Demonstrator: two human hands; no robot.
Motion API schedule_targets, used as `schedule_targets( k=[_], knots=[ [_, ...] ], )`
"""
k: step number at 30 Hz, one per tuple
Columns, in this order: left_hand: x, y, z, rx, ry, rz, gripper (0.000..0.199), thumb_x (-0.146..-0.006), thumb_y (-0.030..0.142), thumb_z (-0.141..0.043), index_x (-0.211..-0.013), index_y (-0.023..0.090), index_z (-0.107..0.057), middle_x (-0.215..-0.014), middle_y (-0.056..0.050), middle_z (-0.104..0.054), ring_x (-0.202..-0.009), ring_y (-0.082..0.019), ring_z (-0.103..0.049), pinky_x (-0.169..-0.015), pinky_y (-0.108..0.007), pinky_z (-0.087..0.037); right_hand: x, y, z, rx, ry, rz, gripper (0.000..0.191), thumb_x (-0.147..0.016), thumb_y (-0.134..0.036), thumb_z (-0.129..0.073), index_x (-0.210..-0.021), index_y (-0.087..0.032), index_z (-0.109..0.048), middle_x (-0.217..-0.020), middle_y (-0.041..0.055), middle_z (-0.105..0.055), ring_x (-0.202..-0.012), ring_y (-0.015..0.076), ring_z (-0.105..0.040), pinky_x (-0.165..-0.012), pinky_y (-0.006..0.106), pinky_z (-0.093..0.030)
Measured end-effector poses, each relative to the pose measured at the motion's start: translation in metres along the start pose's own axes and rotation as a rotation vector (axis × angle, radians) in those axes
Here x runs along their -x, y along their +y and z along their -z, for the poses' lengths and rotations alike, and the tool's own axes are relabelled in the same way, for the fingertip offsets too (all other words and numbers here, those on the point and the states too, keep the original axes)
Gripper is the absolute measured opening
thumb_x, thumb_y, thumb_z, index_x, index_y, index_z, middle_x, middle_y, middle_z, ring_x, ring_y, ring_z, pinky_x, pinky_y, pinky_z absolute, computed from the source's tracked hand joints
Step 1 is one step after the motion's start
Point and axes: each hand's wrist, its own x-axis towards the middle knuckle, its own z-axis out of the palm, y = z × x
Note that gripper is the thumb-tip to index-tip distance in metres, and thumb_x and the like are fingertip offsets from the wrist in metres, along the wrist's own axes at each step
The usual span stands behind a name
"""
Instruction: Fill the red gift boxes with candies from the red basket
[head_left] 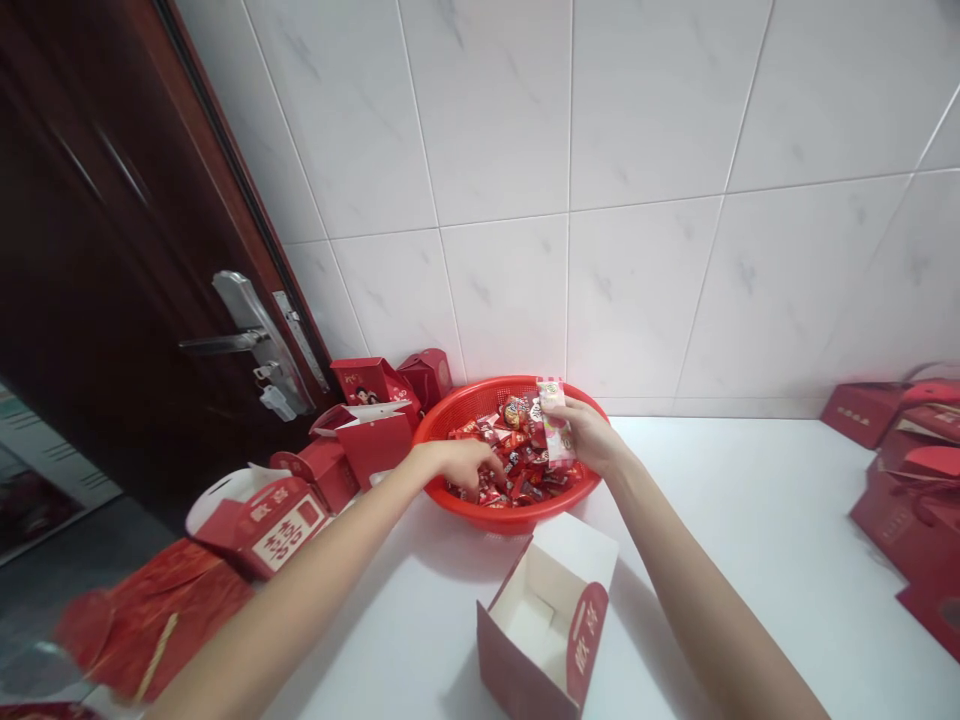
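A red plastic basket (495, 518) full of wrapped candies (517, 440) stands against the tiled wall. Inside it, my left hand (472, 466) reaches down among the candies with its fingers bent; whether a piece is between the fingertips is hidden. My right hand (589, 432) pinches a pink and white candy packet (555, 425) upright over the basket's right side. In front of the basket sits an open red gift box (536, 620), its white inside showing nothing in it and one white flap folded back toward the basket.
Several red gift boxes (289, 515) and a red cloth-like bag (150, 610) line the left side. More red boxes (892, 500) crowd the right edge of the white table (720, 500). A dark red door with a metal handle (247, 340) stands at the left.
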Motion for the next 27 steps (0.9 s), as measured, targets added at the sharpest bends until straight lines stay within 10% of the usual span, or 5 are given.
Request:
schedule_targets(
  k=[5,15,27],
  knots=[
    [-0.005,-0.004,-0.003,0.121,0.091,0.045,0.027,-0.058,0.03,-0.076,-0.085,0.024,-0.077,-0.077,-0.001,-0.071,-0.072,-0.021,-0.064,-0.064,-0.026,-0.046,0.001,0.004,-0.001,0.034,-0.008,0.019,0.018,-0.063,-0.023,-0.078,-0.079,-0.018,-0.07,-0.071,0.0028,-0.072,-0.061,0.017,-0.065,-0.059,0.028,-0.053],
    [-0.006,-0.011,-0.007,1.18,0.145,-0.1,0.028,-0.087,0.037,-0.062,-0.101,0.013,-0.066,-0.093,-0.013,-0.074,-0.078,-0.017,-0.065,-0.068,-0.027,-0.052,-0.002,0.007,0.003,0.084,-0.023,0.017,0.018,-0.065,-0.025,-0.076,-0.08,-0.018,-0.068,-0.073,0.0019,-0.071,-0.06,0.0155,-0.063,-0.06,0.028,-0.053],
    [-0.006,0.002,-0.013,1.024,0.43,-0.18,0.05,-0.068,0.061,-0.079,-0.077,0.013,-0.071,-0.072,-0.001,-0.064,-0.063,-0.012,-0.054,-0.062,-0.026,-0.045,-0.002,0.005,0.004,0.088,-0.119,-0.023,0.028,-0.064,-0.025,-0.08,-0.089,-0.017,-0.069,-0.083,0.0049,-0.075,-0.069,0.0191,-0.068,-0.066,0.031,-0.055]
  ],
)
